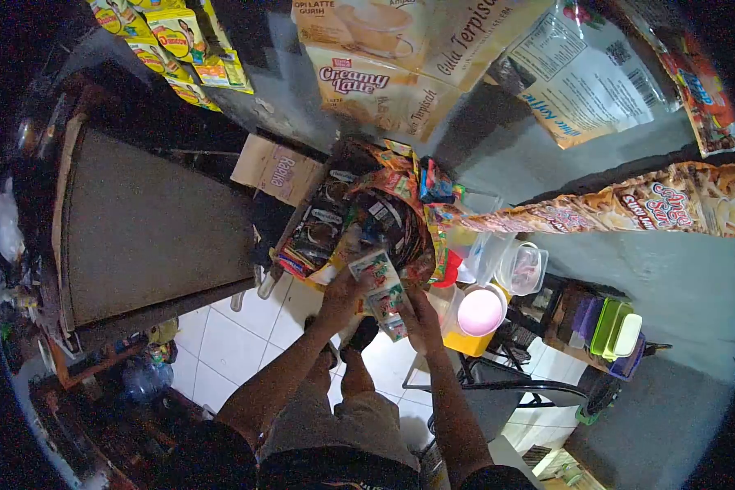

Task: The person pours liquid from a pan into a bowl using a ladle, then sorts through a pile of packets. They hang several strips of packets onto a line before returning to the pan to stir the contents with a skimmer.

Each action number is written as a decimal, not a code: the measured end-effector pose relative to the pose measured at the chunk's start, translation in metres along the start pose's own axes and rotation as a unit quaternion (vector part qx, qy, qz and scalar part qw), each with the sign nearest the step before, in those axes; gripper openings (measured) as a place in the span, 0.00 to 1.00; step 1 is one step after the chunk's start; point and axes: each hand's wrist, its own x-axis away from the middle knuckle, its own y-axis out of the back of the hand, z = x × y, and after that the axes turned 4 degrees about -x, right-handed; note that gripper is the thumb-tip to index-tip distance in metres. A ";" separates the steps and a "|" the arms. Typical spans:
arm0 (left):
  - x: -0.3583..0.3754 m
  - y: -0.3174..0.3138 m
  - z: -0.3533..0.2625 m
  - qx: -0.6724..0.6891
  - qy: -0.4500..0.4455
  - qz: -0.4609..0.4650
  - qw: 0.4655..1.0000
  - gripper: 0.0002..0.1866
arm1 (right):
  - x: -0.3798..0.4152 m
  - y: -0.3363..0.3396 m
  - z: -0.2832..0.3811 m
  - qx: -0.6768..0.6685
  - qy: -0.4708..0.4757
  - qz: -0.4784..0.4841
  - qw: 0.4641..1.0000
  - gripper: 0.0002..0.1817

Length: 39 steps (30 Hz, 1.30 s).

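A strip of white, green and red sachets (381,296) lies between my two hands at mid-view. Along its left side, my left hand (345,296) is closed on the strip. Gripping its right edge near the lower end is my right hand (420,320). Just beyond the strip sits a pile of packets: black sachet packs (318,224) at the left and a dark, round-looking bundle in clear wrap (380,216), with colourful wrappers around it. Small print on the strip is too blurred to read.
Behind the pile stands a cardboard box (278,170). Long strips of coffee sachets (661,204) hang at the right, yellow sachets (180,41) at upper left. Plastic tubs (480,312), a black chair (498,408) and stacked containers (612,327) stand to the right. A grey panel (147,229) fills the left.
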 end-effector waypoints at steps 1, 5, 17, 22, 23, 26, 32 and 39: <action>0.000 0.002 -0.005 0.000 0.000 -0.003 1.000 0.25 | -0.001 -0.001 -0.012 0.000 0.000 0.003 1.000 0.20; -0.019 0.047 0.060 -0.025 -0.008 0.024 0.999 0.32 | -0.010 0.006 -0.028 -0.011 0.017 -0.049 0.999 0.20; -0.078 0.183 0.159 -0.200 -0.057 -0.210 0.955 0.28 | -0.071 -0.017 0.002 0.300 0.102 -0.086 0.945 0.17; -0.063 0.135 0.070 -0.571 -0.014 -0.184 0.800 0.35 | -0.087 -0.025 -0.004 0.433 0.207 -0.163 0.862 0.17; -0.064 0.131 0.065 -0.572 0.051 -0.168 0.801 0.35 | -0.088 -0.023 -0.005 0.444 0.222 -0.148 0.855 0.18; -0.080 0.140 0.078 -0.499 0.064 -0.130 0.855 0.32 | -0.093 -0.022 -0.029 0.453 0.207 -0.166 0.851 0.19; -0.078 0.139 0.013 -0.220 -0.097 -0.155 0.958 0.18 | -0.072 -0.026 -0.025 0.404 0.296 -0.197 0.843 0.17; -0.051 0.096 -0.018 -0.077 -0.050 -0.098 0.991 0.11 | -0.067 -0.065 -0.025 -0.024 0.091 -0.057 0.994 0.20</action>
